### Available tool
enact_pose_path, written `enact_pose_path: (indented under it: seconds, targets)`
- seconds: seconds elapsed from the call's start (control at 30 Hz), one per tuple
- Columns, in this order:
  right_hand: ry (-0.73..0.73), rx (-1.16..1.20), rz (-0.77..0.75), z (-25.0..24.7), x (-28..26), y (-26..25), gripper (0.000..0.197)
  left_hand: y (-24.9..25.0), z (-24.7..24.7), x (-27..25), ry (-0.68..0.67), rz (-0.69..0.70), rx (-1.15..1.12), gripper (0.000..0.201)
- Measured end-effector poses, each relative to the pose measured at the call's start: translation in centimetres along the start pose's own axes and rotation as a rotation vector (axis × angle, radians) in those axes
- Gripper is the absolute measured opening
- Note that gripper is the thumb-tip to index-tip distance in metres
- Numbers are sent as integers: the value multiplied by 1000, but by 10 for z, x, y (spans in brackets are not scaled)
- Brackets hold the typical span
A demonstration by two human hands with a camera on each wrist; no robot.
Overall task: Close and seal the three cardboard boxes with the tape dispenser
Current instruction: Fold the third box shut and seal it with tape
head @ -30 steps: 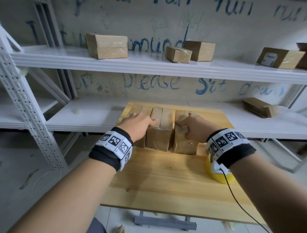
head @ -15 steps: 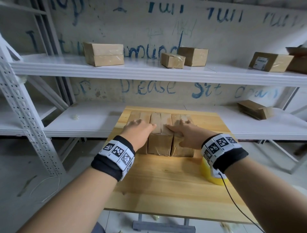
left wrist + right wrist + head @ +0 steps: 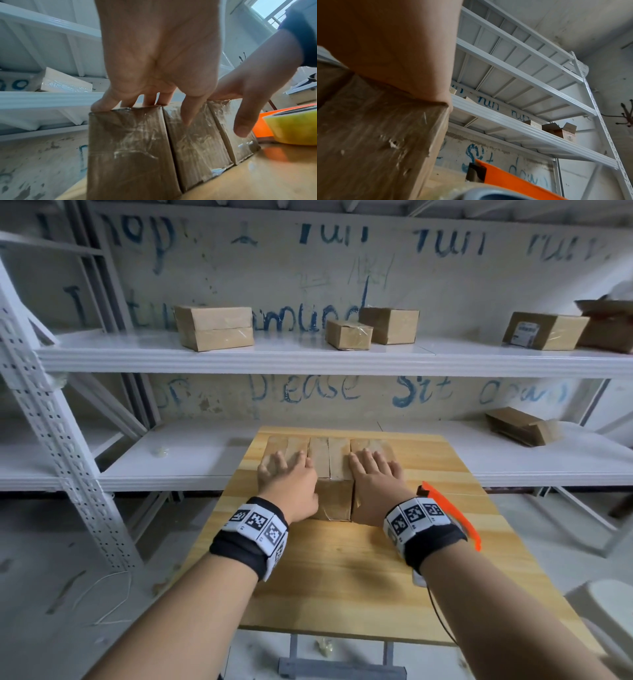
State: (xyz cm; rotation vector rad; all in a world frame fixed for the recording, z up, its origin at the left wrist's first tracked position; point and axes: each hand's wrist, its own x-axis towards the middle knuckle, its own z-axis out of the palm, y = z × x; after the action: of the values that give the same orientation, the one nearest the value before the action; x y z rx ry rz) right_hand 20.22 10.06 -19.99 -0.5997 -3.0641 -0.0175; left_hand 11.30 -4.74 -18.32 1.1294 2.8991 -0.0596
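Three taped cardboard boxes stand side by side on the wooden table [image 3: 342,570]: the left box [image 3: 286,445], the middle box [image 3: 330,457] and the right box [image 3: 371,444]. My left hand [image 3: 286,474] lies flat on the left box with fingers spread. On the right box my right hand [image 3: 373,470] rests flat the same way. In the left wrist view the left fingers [image 3: 102,104] reach over the box's top edge and the thumb hangs in front. The orange tape dispenser [image 3: 452,515] with its yellow roll [image 3: 291,128] sits on the table right of the boxes, mostly behind my right wrist.
White metal shelving [image 3: 308,354] stands behind the table. Several other cardboard boxes sit on its upper shelf [image 3: 214,328], and one lies on the lower shelf at right [image 3: 520,426]. A white upright post [image 3: 51,422] is at left.
Both hands have flattened and spread on top of the outer boxes, where earlier they were more curled at the box tops. The camera tilted, and the dispenser's orange handle now shows.
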Motion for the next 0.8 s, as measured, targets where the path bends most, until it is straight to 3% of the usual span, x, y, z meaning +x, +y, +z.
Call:
enact_pose_path:
  seconds: [0.13, 0.33, 0.53, 0.8]
  targets:
    - [21, 49, -22, -2, -2, 2, 102, -6, 1, -2, 57, 13, -104, 63]
    - [12, 159, -6, -7, -6, 1, 55, -6, 3, -1, 94, 27, -166, 48]
    - [21, 218, -35, -8, -1, 4, 45, -12, 4, -5, 186, 57, -369, 37]
    - [214, 428, -112, -7, -3, 5, 22, -12, -2, -8, 213, 57, -442, 33]
